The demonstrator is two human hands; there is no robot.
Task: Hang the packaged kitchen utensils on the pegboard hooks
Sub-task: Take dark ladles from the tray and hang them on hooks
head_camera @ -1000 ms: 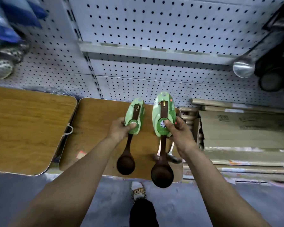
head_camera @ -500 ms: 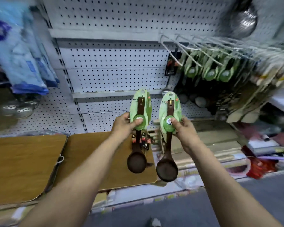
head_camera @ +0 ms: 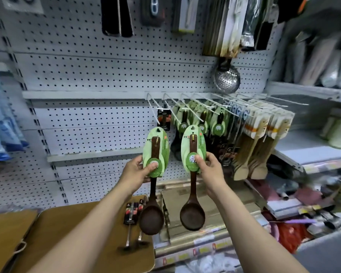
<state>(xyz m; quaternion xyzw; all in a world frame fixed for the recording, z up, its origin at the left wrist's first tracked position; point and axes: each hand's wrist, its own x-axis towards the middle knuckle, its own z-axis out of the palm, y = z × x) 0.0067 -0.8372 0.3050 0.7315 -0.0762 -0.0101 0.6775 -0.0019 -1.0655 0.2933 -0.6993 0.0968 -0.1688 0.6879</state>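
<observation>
Fingers pinch a carded spoon in each hand!
Left hand [head_camera: 135, 171] holds left spoon [head_camera: 155, 174], right hand [head_camera: 210, 170] right spoon [head_camera: 193, 170]; both unhung, hooks [head_camera: 187, 107] just above.

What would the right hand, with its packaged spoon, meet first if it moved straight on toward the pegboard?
Probably the green-carded spoons already hanging on the white hooks, just beyond the right hand and its spoon; depth is unclear.
</observation>
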